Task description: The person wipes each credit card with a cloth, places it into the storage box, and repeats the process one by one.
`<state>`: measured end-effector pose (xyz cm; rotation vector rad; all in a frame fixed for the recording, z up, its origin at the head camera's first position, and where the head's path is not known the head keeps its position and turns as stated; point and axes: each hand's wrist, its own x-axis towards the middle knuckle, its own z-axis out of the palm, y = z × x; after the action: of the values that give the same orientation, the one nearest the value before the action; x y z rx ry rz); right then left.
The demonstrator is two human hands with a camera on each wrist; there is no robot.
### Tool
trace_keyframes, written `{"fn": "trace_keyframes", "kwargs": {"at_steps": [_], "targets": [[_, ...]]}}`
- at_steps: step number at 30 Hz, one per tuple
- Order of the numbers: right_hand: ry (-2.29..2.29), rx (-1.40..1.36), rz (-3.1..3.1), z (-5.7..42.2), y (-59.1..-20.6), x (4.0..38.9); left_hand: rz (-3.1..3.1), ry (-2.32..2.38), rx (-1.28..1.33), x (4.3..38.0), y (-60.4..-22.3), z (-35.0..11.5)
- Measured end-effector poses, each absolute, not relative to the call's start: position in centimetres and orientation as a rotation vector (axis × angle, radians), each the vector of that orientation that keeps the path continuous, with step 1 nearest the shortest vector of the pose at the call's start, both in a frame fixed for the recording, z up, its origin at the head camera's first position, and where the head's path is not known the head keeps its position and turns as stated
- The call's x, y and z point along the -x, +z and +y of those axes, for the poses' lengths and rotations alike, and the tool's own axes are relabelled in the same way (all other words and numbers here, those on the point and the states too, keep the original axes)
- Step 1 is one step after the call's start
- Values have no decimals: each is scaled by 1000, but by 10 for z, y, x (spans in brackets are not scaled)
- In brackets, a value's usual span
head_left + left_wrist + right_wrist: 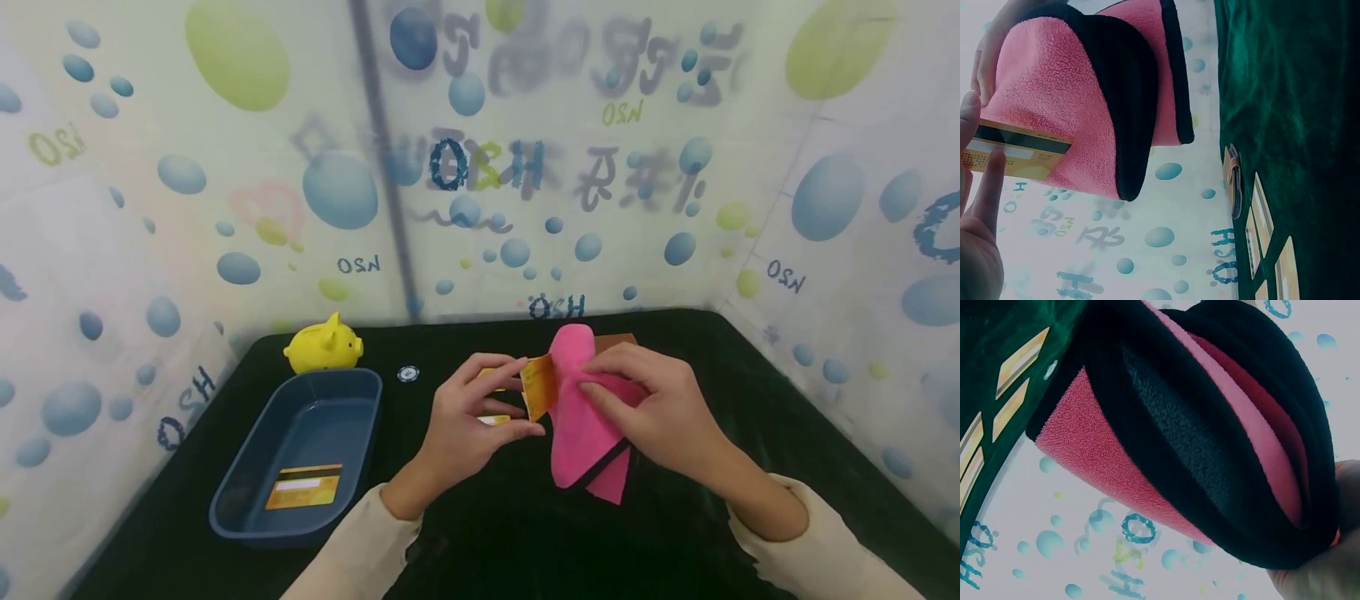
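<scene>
My left hand (459,421) holds a gold bank card (537,390) upright by its edges, fingers on top and thumb below. The card's black stripe and white strip face the left wrist camera, and one finger lies across its back. A pink cloth (572,437) with black edging is pinched near its top by my right hand (667,404). It hangs in folds, and the card overlaps its left side. In the right wrist view the folded cloth (1129,469) fills the middle, hiding most of my right hand (1316,569).
More gold cards (1262,212) lie on the dark green tablecloth behind my left hand. A brown wallet (617,339) shows partly behind the pink cloth. At the left stand a blue tray (372,400) with one card (303,487) inside, a yellow piggy bank (322,346) and a poker chip (408,374).
</scene>
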<state>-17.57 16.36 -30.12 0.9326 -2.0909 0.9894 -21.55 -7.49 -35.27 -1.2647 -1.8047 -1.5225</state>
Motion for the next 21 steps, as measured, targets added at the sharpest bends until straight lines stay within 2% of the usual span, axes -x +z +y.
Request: {"fn": "trace_keyframes", "kwargs": {"at_steps": [21], "targets": [[890,-1168,-2003,149,-303,174,-1786,-1462,1379,206,-347,-70]]}}
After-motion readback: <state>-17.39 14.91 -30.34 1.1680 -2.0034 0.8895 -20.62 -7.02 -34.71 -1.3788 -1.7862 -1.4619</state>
